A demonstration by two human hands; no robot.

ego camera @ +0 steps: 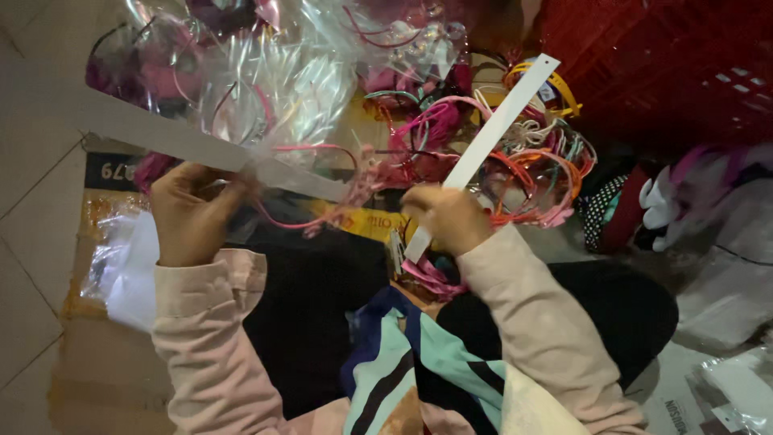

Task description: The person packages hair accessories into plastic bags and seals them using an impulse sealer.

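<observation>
Red basket [668, 72] top right, w/ a heap of clear bags [266, 72] and coloured headbands [531, 169] spread beyond both hands. Grey card strip [161, 133] runs up-left from left hand [189, 213], closed on its end. White strip [495, 129] in right hand [451, 217], fist shut low on it, long axis slanting up-right. 2 strips diverge; pink headband [314, 149] between them, nearer left hand.
</observation>
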